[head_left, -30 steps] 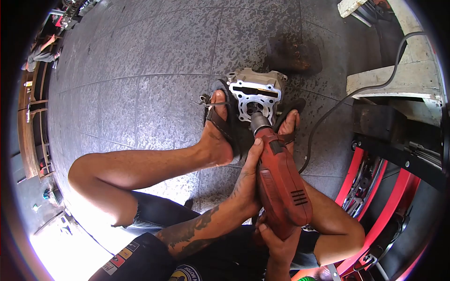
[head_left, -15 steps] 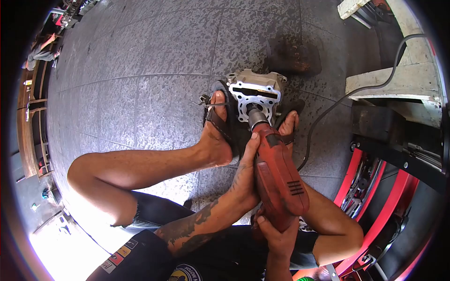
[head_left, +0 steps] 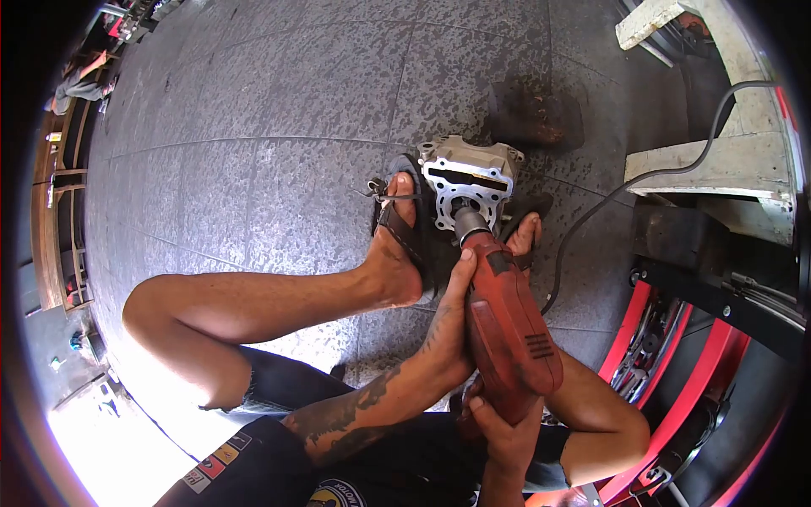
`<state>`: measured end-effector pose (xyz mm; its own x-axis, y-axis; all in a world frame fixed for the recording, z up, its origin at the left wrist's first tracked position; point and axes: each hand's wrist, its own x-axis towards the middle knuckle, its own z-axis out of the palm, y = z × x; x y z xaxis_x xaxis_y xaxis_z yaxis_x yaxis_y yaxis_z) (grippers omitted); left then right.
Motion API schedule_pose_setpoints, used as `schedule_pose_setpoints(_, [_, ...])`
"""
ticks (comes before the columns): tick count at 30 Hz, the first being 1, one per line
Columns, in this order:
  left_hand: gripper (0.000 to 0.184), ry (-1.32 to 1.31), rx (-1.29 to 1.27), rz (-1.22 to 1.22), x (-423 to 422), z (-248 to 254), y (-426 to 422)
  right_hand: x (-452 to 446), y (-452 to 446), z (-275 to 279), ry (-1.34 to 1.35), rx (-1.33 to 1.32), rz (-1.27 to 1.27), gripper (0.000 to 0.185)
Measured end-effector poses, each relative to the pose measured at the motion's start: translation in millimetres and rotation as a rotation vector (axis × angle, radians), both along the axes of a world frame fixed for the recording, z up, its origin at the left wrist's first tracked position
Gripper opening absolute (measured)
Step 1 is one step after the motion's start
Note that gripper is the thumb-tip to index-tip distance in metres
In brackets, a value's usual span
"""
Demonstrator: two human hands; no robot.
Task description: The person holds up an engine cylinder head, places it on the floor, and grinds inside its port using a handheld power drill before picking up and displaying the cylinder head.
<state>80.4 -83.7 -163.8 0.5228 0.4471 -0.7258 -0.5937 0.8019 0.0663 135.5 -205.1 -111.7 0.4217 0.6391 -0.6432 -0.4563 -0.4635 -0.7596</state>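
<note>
A red power drill [head_left: 511,325] points away from me, its metal chuck [head_left: 470,223] at the round opening of a metal engine part [head_left: 469,173]. That part stands on the floor between my two feet. My left hand [head_left: 456,296] is wrapped round the drill's front body from the left, with the thumb on top. Lower down, my right hand [head_left: 503,427] grips the rear handle. The chuck and drill body hide whatever bit reaches into the opening.
A dark block [head_left: 536,114] lies on the floor beyond the part. A black cable [head_left: 583,221] runs up to a pale wooden bench [head_left: 718,165] at right. Below it stands a red tool rack [head_left: 705,363]. Another person [head_left: 82,84] is far left.
The engine part, feet and bench sit slightly lower and further right in view. The drill has swung back a little to the right since half a second ago. Both hands keep their grip.
</note>
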Motion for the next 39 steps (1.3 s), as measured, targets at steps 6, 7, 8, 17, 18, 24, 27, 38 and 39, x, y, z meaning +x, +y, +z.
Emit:
schedule_pose_setpoints(6, [0.057,0.11,-0.086,-0.013,1,10,-2,0,-10,4,0.001,-0.002,0.039,0.055])
schedule_pose_setpoints(7, [0.057,0.092,-0.067,-0.021,1,6,-1,0,-7,1,0.003,-0.013,0.039,0.056])
schedule_pose_setpoints(8, [0.057,0.088,-0.062,-0.021,1,1,2,1,-3,-2,0.004,-0.018,0.04,0.058])
schedule_pose_setpoints(17, [0.057,0.087,-0.087,-0.019,-4,6,-5,-5,-12,2,-0.003,0.016,0.025,0.056])
schedule_pose_setpoints(18, [0.057,0.086,-0.083,-0.022,-4,4,-4,-5,-10,1,-0.005,0.013,0.024,0.056])
schedule_pose_setpoints(24, [0.055,0.047,-0.067,0.003,-3,2,0,-3,-2,-2,-0.02,0.028,0.049,0.057])
schedule_pose_setpoints(27, [0.055,0.064,-0.084,0.009,-1,7,-3,-4,-6,5,-0.002,0.0,0.028,0.055])
schedule_pose_setpoints(38, [0.053,-0.014,0.184,0.008,-5,6,5,-12,-9,-8,-0.021,0.07,-0.002,0.056])
schedule_pose_setpoints(39, [0.053,0.022,0.062,0.001,-4,5,4,-12,-9,-8,-0.018,0.063,-0.003,0.056])
